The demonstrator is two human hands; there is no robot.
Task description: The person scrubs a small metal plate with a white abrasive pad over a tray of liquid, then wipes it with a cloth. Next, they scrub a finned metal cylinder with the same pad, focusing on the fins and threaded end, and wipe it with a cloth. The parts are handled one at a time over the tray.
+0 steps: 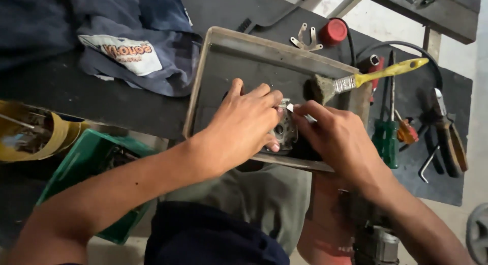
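Observation:
My left hand (243, 123) grips a small grey metal engine part (283, 133) with round openings, holding it over a shallow metal tray (223, 61). My right hand (339, 138) pinches a thin light-coloured tool (297, 110) whose tip touches the top of the part. A dirty paintbrush with a yellow handle (391, 70) rests on the tray's right rim, bristles inside the tray. Most of the part is hidden by my fingers.
Dark blue cloth (137, 46) lies left of the tray on the black bench. To the right lie a green-handled screwdriver (386, 135), pliers (450, 138), an Allen key (428, 166), a red cap (333, 32) and black cable. A green crate (91, 158) stands lower left.

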